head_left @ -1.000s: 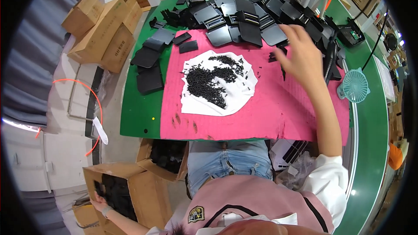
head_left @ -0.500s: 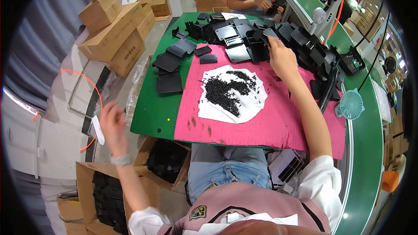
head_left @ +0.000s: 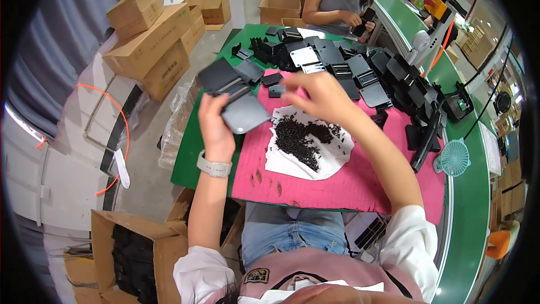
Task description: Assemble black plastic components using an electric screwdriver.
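My left hand (head_left: 216,121) is closed round the lower edge of a black plastic hinged bracket (head_left: 244,112), a part with two flat panels and a slotted strip between them. It is raised over the table's left side. My right hand (head_left: 323,98) hovers beside two small black plastic plates (head_left: 275,91), fingers and thumb apart, with nothing visible between them. Under the right wrist lies a white cloth (head_left: 332,160) with a heap of small black screws or pins (head_left: 298,143).
A pink mat (head_left: 270,191) covers much of the green table (head_left: 188,160). A pile of black plastic parts (head_left: 394,79) lines its far and right sides. A teal fan (head_left: 454,157) stands right. Open cartons (head_left: 135,247) sit below left. A co-worker (head_left: 334,3) works opposite.
My left hand came from off the table's left side to over it and now grips the hinged bracket. My right hand moved left from the parts pile, where it was gripping a part.
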Available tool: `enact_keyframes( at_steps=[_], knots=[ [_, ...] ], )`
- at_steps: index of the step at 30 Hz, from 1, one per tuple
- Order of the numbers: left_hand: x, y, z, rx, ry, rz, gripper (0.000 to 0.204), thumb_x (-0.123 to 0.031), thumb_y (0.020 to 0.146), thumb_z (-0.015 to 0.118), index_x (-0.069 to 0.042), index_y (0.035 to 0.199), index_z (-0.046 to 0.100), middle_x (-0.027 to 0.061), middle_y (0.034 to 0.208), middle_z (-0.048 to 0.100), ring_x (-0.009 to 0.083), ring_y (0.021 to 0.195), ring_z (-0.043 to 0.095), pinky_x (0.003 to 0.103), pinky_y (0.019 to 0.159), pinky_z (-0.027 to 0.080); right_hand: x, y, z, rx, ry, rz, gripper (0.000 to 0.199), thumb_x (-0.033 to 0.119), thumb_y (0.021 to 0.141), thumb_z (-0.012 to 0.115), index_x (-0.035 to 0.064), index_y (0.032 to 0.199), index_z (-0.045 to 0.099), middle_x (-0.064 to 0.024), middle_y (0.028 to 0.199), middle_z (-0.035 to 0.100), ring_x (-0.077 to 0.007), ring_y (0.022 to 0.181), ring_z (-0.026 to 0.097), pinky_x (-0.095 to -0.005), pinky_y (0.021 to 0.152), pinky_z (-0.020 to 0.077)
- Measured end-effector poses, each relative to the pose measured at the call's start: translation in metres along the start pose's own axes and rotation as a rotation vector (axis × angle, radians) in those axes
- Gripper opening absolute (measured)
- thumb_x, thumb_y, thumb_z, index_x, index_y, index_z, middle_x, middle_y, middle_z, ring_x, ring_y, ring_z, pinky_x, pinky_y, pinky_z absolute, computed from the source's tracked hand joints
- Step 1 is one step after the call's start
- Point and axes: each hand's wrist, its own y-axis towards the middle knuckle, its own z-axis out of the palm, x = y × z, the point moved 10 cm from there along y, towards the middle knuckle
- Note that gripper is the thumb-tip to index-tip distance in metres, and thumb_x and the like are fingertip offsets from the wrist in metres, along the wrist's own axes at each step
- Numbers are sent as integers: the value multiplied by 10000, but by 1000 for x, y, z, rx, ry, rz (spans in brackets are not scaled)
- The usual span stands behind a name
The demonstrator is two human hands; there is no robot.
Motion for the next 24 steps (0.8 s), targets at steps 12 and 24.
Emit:
enact_keyframes(
  at_steps=[12, 24],
  knots=[
    [8, -7, 5, 50, 56, -112, 289, -224, 967, 525, -4, 1151, 562, 39, 1050, 627, 103, 916, 590, 248, 788, 469, -56, 81, 84, 176, -425, -75, 365, -4, 678, 620, 131, 1010, 686, -72, 900, 666, -278, 985, 601, -399, 760, 525],
    [17, -21, 34, 227, 71, -110, 344, -157, 934, 576, -6, 1229, 485, 84, 1160, 592, 181, 1041, 587, 327, 898, 474, -37, -5, -5, -249, 1095, 385, 345, 30, 812, 662, 0, 1140, 560, -33, 814, 620, -155, 671, 675, -233, 486, 499]
  ],
)
